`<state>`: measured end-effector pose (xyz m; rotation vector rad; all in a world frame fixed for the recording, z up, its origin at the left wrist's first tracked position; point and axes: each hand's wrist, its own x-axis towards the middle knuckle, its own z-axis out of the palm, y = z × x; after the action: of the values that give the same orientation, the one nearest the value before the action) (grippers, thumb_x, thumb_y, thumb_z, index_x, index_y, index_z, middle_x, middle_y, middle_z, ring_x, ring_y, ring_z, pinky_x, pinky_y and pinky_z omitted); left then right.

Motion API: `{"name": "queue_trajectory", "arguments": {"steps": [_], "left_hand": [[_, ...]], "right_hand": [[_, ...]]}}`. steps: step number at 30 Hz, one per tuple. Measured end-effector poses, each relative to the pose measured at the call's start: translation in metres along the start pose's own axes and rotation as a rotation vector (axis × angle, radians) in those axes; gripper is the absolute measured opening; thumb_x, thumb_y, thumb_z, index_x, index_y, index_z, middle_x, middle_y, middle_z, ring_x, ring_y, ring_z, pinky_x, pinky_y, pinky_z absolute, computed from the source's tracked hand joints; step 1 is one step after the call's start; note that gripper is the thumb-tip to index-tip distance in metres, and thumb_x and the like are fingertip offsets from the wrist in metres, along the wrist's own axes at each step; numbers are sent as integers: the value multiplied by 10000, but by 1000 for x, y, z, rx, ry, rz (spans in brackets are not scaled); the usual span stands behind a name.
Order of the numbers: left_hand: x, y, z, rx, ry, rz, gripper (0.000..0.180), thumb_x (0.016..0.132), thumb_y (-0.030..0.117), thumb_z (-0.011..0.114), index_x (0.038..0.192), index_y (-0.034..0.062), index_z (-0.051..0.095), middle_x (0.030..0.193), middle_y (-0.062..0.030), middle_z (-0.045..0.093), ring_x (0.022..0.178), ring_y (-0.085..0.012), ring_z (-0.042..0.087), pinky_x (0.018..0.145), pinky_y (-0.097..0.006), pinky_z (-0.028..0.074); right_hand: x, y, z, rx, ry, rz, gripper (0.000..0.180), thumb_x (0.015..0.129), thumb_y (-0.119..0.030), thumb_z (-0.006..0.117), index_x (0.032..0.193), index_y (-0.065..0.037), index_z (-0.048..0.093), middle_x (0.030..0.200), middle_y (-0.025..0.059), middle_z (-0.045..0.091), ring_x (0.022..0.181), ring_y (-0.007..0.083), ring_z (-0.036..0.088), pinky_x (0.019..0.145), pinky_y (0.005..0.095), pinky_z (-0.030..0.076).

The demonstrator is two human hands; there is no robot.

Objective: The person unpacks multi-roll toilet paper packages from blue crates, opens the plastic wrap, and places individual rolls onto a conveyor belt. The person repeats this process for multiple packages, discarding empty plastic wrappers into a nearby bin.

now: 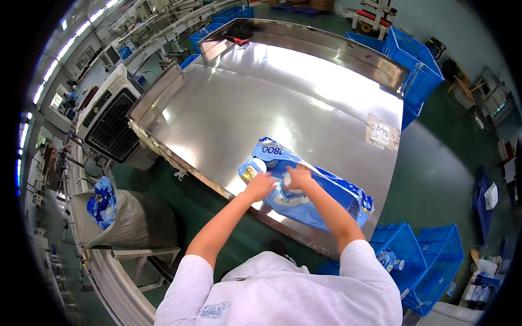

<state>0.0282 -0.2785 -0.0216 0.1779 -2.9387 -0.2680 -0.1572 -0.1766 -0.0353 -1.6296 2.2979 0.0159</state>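
A large blue printed plastic bag (326,198) lies slanting across the near right part of a metal-topped table (234,108). It looks like a pack of wipes, with round white shapes showing at its left end. My left hand (261,186) grips the bag's near left part, beside a white round shape (254,165). On its upper middle sits my right hand (298,177), fingers bent onto the film next to something white. Part of the fingers of both hands is hidden, and the two hands are a short gap apart.
Raised metal rims edge the table's far side, where a red-handled tool (239,41) lies. A cardboard patch (381,133) is on the right. Blue crates (399,250) stand at the near right, others (416,65) far right. A bin (141,217) with blue film is at left.
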Motion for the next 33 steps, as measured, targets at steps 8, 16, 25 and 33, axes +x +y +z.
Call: {"name": "queue_trajectory", "arguments": {"steps": [8,16,25,33], "left_hand": [[-6,-21,18,84,-201,-646,295,747,212,635,964,52,513,931,-148,569,873,-325,582,707,-422,498],[9,-50,55,322,-33,-531,382,652,152,701,973,50,521,970,-125,530,958,-285,532,771,-387,475],[-19,-42,-4,-244,209,-766,427,665,356,748,893,50,556,929,-92,564,921,-268,516,763,-387,430],[-155,13,-131,-1575,891,-811,233,846,250,639,941,64,535,855,-2,570,792,-83,526,732,-233,408]], "right_hand": [[71,9,-13,268,-61,-473,628,615,-21,666,1199,-210,538,1192,150,515,1064,327,537,849,405,463],[114,-13,2,-249,-132,-476,424,534,-215,778,950,-180,701,1118,144,552,1046,294,549,863,373,471],[-30,46,3,430,292,-35,429,634,-335,754,1001,-123,690,987,118,586,931,224,573,781,313,465],[-105,41,42,1847,207,142,330,850,-137,536,1164,-36,550,956,35,626,800,146,589,684,274,466]]}}
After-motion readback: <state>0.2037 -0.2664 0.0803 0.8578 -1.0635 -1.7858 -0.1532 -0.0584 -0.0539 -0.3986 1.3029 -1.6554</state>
